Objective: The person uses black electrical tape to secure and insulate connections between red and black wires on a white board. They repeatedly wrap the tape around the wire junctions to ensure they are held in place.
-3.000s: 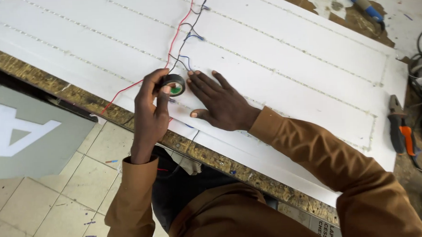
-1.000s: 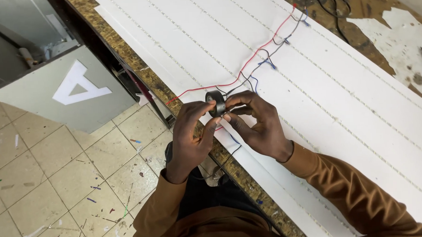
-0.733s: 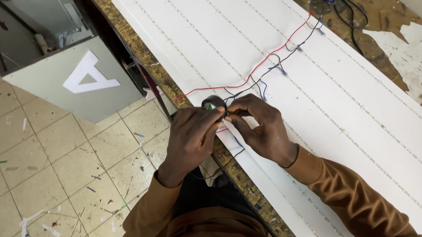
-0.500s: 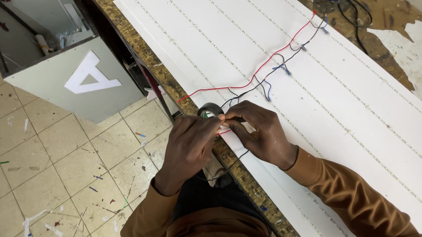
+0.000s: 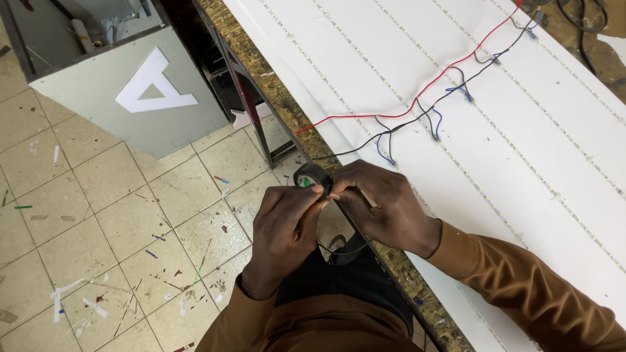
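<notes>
Since three seconds ago, the hands have come off the white panel, where they pressed the tape roll down beside the wire joint, and now meet in the air just off the bench's near edge, while the view has swung left to take in more floor.

The left hand [image 5: 281, 224] is closed around the roll of black tape [image 5: 312, 177], thumb and forefinger pinching its rim, so the roll stands on edge with its green core facing the camera. The right hand [image 5: 382, 203] is closed too, fingertips touching the left hand's just right of the roll; they seem to pinch the free end of the tape, though the strip itself is too small to make out. Both hands sit equally close to the roll, the left bearing it.

The roll lies just near of the white panel [image 5: 534, 154], over the speckled bench edge [image 5: 268, 94]. The red wire [image 5: 394, 114] and black wire [image 5: 367, 145] run from far right toward near left, and their loose ends finish just beyond the roll, on its far side. The small blue-tipped leads [image 5: 462, 91] branch off farther right along that same slanting line. A grey box with a white letter shape [image 5: 150, 84] stands on the tiled floor [image 5: 87, 260] to the left.
</notes>
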